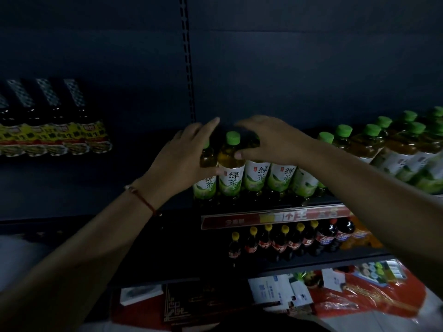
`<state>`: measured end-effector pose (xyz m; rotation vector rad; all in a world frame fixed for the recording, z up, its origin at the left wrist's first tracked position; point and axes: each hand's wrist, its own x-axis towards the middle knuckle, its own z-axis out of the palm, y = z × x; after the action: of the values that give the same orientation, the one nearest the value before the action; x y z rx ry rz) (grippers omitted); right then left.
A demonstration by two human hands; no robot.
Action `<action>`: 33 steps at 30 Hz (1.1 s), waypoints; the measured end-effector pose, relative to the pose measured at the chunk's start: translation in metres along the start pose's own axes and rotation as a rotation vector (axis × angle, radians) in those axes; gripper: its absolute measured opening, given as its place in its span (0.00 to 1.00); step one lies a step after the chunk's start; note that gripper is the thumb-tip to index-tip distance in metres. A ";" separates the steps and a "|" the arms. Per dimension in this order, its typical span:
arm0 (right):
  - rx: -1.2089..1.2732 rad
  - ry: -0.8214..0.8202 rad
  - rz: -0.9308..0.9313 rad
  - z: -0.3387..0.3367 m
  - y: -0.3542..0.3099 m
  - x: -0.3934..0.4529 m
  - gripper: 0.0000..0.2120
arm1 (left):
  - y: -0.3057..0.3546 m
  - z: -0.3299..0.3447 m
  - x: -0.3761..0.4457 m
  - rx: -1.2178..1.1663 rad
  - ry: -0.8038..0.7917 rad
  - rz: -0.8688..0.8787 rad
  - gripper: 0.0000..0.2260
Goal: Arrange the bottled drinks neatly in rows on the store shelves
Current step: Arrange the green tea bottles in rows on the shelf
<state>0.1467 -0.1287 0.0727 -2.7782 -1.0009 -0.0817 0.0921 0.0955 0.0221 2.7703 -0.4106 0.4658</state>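
Head view: left hand (pixel 184 161) cups the end clear plastic green-tea bottles with green caps (pixel 230 164) on the dark metal shelf (pixel 96 188). Right hand (pixel 268 142), fingers curved, thumb on 1 bottle's shoulder; actual grip unclear. Judgement: press both sides inward evenly, labels front.

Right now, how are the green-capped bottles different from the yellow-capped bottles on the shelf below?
The green-capped bottles hold pale yellow-green drink and wear white and green labels; the yellow-capped bottles hold dark drink with red labels. The green-capped ones stand on the upper shelf, where the left hand and right hand touch them; the yellow-capped ones stand untouched. Both kinds stand upright in rows.
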 end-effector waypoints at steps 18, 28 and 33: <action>0.190 -0.075 -0.005 -0.001 -0.011 0.014 0.25 | -0.008 0.035 -0.038 -0.733 0.065 -0.188 0.34; -0.050 -0.127 0.142 -0.015 0.024 0.002 0.22 | 0.026 -0.010 0.008 0.139 0.106 0.076 0.46; -0.036 -0.151 0.096 -0.022 0.026 0.001 0.20 | 0.031 0.002 0.041 0.325 -0.113 0.187 0.42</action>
<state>0.1648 -0.1518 0.0906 -2.8958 -0.9052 0.1269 0.1197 0.0570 0.0421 3.0976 -0.6807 0.4550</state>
